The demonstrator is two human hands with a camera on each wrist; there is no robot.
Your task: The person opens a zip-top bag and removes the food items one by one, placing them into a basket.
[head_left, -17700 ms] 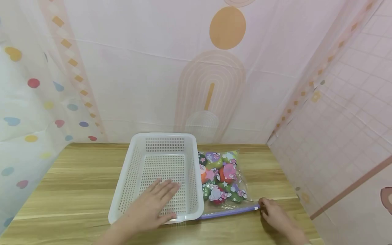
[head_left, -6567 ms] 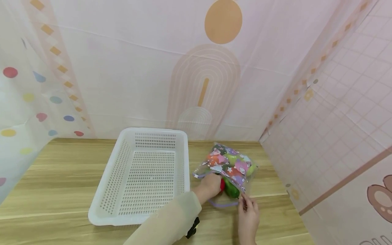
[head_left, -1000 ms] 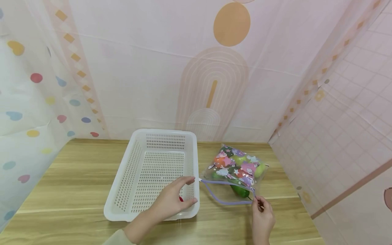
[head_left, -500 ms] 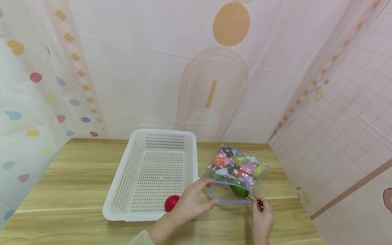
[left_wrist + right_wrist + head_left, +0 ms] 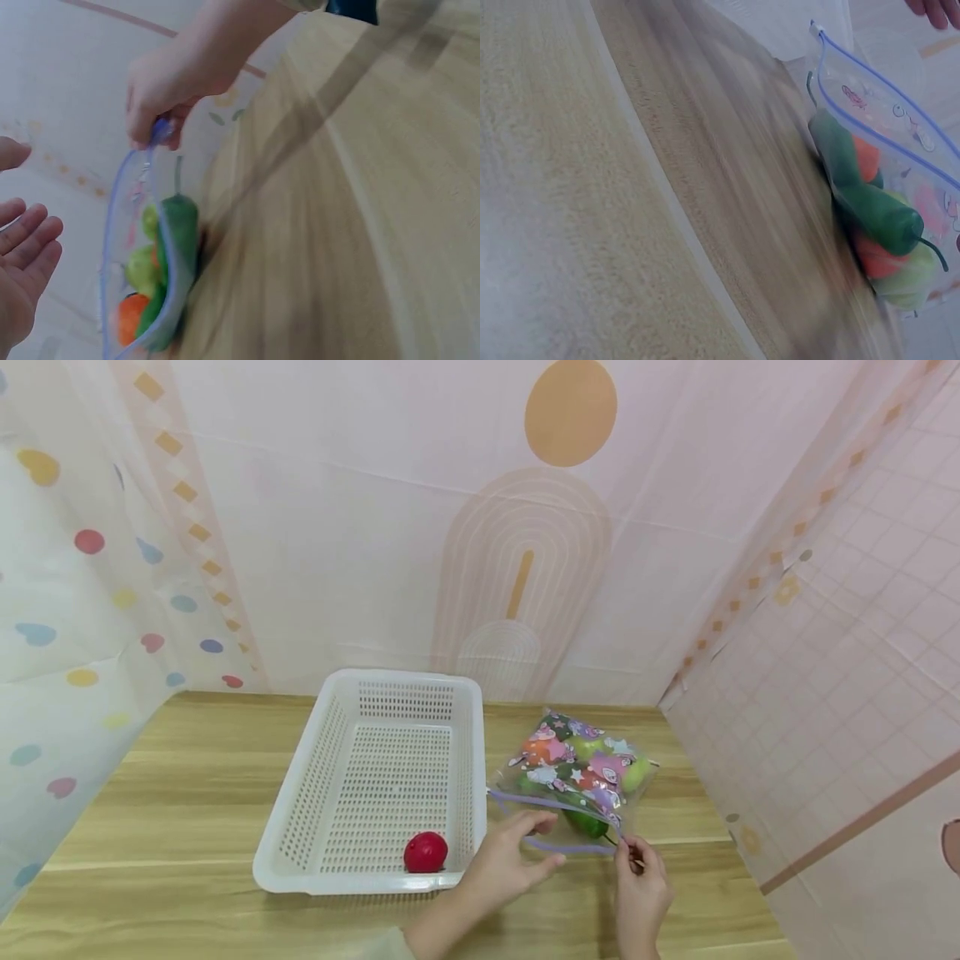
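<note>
My right hand [image 5: 643,889] pinches the near right corner of a clear zip bag [image 5: 577,768] printed with stars and cartoon figures. The bag's purple-edged mouth gapes toward me. Inside lie a green pepper [image 5: 178,225] with a long stem, another green pepper [image 5: 881,217], an orange round piece [image 5: 132,319] and several yellow-green ones. My left hand [image 5: 506,864] hovers at the bag's mouth, thumb and fingers apart, holding nothing. To its left, a glossy red round fruit [image 5: 426,852] lies in the near right corner of the white basket [image 5: 277,835].
The perforated basket stands left of the bag on a wood-grain table [image 5: 172,810]. A patterned curtain [image 5: 360,552] hangs behind the table, with more printed sheeting [image 5: 847,693] along the right side.
The left hand has let go of the red fruit in the basket and moved right to the bag's mouth. The right hand keeps its pinch on the bag's corner. Earlier, the bag was zipped.
</note>
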